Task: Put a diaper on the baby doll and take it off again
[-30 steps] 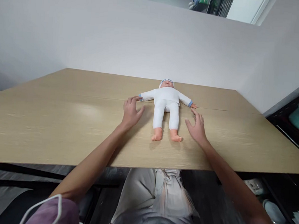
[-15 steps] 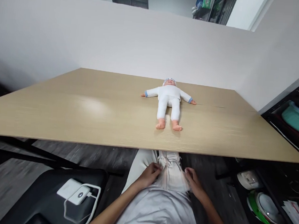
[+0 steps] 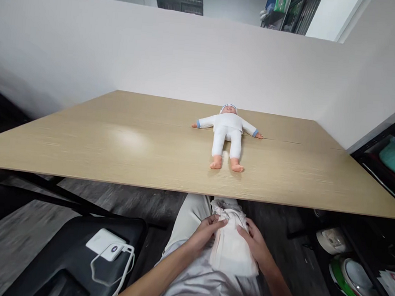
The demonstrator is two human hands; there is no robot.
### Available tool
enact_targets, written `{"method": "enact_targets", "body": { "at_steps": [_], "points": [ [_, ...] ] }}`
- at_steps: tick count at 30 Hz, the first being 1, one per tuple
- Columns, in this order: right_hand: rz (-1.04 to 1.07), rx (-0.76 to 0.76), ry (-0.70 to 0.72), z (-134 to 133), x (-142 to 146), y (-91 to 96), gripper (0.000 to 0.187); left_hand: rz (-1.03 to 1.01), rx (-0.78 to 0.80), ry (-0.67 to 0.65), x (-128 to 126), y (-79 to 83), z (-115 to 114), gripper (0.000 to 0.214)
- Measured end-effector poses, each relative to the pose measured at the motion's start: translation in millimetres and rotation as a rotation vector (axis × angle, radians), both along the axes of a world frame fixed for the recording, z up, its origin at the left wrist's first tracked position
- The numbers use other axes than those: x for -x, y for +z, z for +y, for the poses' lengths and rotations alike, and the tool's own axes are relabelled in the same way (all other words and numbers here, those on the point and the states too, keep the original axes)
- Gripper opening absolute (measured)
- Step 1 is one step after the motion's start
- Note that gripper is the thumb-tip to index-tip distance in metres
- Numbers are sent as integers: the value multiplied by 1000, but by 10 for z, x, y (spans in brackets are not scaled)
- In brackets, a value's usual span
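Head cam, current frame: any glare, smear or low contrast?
Head view: soft glare on the tabletop, left of the doll; head view: floor at lower left looks smeared; head view: pale item has little contrast with the light clothing behind it.

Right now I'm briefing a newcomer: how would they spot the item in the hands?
Find the table, then look below its near edge to the lap. There, the left hand and right hand hold a soft, whitish item. Unlike the white-clothed doll on the table, it has no limbs and is held.
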State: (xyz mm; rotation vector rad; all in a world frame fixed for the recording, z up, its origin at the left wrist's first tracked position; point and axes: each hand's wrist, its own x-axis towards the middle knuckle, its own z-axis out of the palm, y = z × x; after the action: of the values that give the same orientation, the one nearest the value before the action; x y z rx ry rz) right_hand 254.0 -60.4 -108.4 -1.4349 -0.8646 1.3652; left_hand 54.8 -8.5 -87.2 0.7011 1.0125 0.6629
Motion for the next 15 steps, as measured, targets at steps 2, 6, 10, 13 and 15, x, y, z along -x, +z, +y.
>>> {"method": "enact_targets", "body": {
  "at_steps": [2, 6, 10, 13, 15],
  "points": [
    [33, -41, -21, -359, 11, 392, 72, -47, -124, 18, 92, 334, -297, 59],
    [-17, -144, -122, -879, 134, 993, 70, -144, -387, -32, 222, 942, -693, 45],
    [-167, -245, -113, -750, 277, 1129, 58, -81, -466, 42, 226, 1149, -587, 43],
    [-295, -264, -108, -407, 322, 1045, 60, -66, -381, 105, 191, 1049, -340, 50],
    [-366, -263, -91, -208, 326, 965, 60, -91, -290, 130, 173, 928, -199, 59]
  ]
}}
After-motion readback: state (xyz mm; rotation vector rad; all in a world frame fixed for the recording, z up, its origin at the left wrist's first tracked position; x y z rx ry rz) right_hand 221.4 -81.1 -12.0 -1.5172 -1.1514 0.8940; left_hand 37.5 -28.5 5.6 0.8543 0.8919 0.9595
